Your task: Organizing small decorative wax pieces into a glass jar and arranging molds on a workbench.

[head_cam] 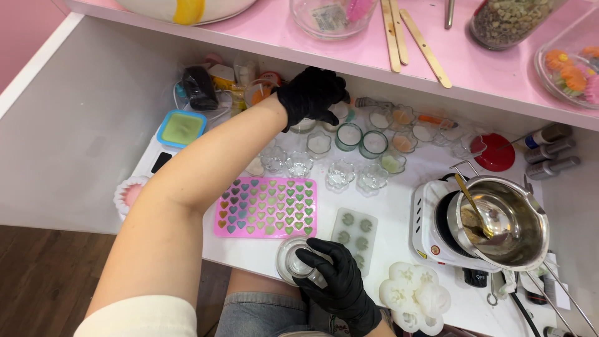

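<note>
White table point(93, 143) under a pink shelf point(312, 47), spread with candle-making gear. Right: steel pot point(502, 224) on a small hotplate point(427, 234). Centre: pink heart mould point(266, 207). Far side: left hand point(311, 95), black-gloved, fingers closed over a glass cup point(304, 126) just beneath. Near edge: right hand point(334, 278) gripping a clear jar point(293, 260), jar left of the palm.

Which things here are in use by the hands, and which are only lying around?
In use:
- left hand reaching to the small glass cups at the back
- right hand holding a glass jar

Lying about:
- pink heart mould
- metal pot on the hotplate
- wooden sticks
- white flower mould
</note>
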